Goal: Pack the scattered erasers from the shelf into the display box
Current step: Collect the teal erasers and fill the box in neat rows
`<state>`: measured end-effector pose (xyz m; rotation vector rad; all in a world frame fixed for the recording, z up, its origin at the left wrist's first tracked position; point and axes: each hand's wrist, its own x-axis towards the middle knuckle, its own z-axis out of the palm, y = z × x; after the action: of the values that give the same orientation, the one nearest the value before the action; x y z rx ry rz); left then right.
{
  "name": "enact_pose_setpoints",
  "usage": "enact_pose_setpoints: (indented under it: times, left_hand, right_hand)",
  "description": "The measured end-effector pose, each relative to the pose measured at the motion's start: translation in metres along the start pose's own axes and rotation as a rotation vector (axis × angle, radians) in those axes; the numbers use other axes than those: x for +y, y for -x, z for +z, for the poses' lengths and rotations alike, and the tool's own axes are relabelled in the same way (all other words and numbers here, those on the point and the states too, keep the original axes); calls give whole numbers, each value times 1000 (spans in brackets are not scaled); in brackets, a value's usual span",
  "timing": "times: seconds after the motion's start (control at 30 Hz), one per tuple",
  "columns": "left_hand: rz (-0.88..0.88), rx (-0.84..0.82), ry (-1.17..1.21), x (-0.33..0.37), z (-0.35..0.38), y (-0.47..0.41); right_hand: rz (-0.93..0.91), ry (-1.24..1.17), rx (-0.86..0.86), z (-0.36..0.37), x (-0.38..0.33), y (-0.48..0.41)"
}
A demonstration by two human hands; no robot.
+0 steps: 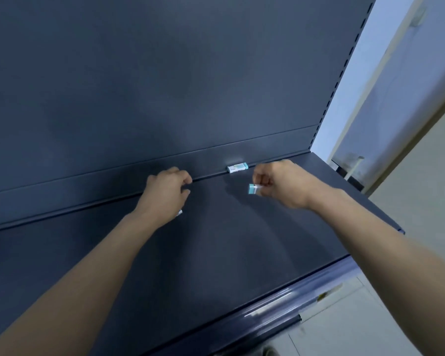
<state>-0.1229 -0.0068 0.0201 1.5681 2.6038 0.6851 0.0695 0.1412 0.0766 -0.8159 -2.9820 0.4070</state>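
Right hand [272, 183] pinches an eraser [253, 188], collecting; left hand [167, 191] curled, apparently around another; one eraser at the back [237, 167] remains on shelf [216, 253].

Two bare hands up on one dark shelf [216, 240]: a left hand [165, 194] and a right hand [280, 185]. Three erasers to count: one eraser by the back wall [237, 167], lying flat, one eraser in the right hand [253, 188], and one small white bit [179, 212] peeking out under the left hand, most likely an eraser too. One tall dark back panel [165, 73] behind.
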Motion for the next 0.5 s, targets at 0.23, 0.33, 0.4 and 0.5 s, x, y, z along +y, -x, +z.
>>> enact_pose_setpoints:
  times: [0.23,0.33,0.4,0.5]
  left_hand:
    - [53,-26,-18,72,41,-61]
    - [26,-58,-105,89,62,-90]
    - [-6,-94,-169,93,76,-105]
    - [-50,-137,-231,95,95,-118]
  right_hand:
    - [39,2,131,-35,73,-22]
    - [52,7,147,-48,108,-25]
    - [36,-10,136,-51,127,-27]
    - [0,-34,113,-51,145,-33]
